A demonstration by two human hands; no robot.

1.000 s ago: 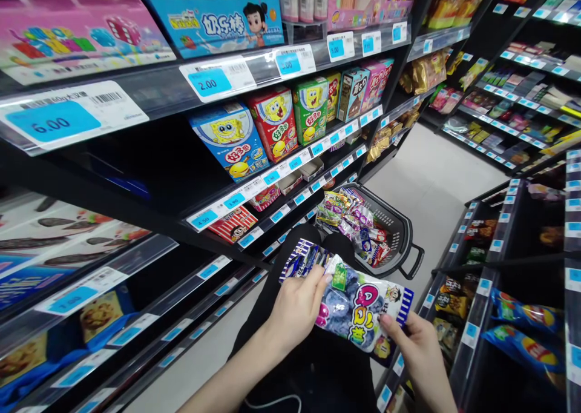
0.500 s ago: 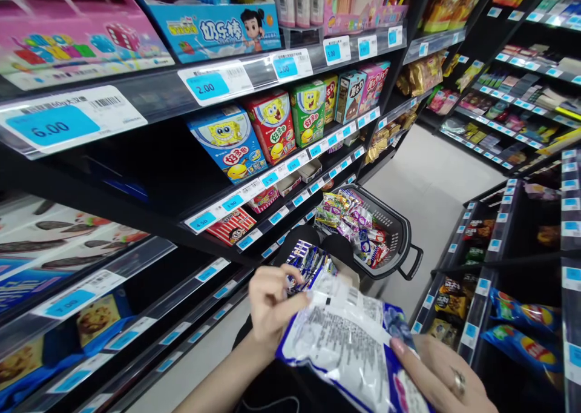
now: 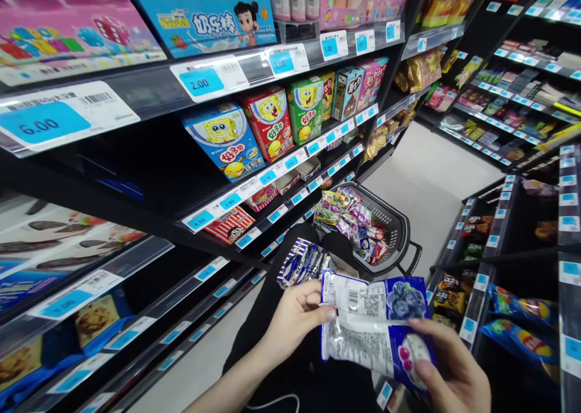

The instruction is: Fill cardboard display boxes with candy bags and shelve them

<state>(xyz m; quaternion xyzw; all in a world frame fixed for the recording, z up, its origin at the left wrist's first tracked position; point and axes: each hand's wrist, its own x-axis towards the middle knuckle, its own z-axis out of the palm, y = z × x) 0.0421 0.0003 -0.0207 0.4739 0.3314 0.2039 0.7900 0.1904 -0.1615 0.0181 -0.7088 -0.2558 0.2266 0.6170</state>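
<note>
Between my two hands is a blue and white snack bag (image 3: pixel 358 322), its printed back facing up, with blueberry pictures at the right end. My left hand (image 3: pixel 295 310) pinches the bag's left edge between thumb and fingers. My right hand (image 3: pixel 458 364) grips the right end, thumb on the near corner and fingers at the far side. Just beyond the bag, a blue-and-white striped box (image 3: pixel 290 258) holding small packets rests on my dark-clothed lap. Past my knees, a dark shopping basket (image 3: pixel 394 231) on the floor contains several colourful snack packets (image 3: pixel 354 219).
Shelves (image 3: pixel 254 189) with price tags run along the left, carrying cartoon snack boxes (image 3: pixel 267 122). To the right stands a low rack (image 3: pixel 494 219) with packaged snacks. Pale floor (image 3: pixel 422 165) stretches between them toward more shelves at the back.
The bag has turned flatter and more level, showing its blueberry end. My left hand has shifted right and down, now pinching the left edge. My right hand's fingers have moved around the right end.
</note>
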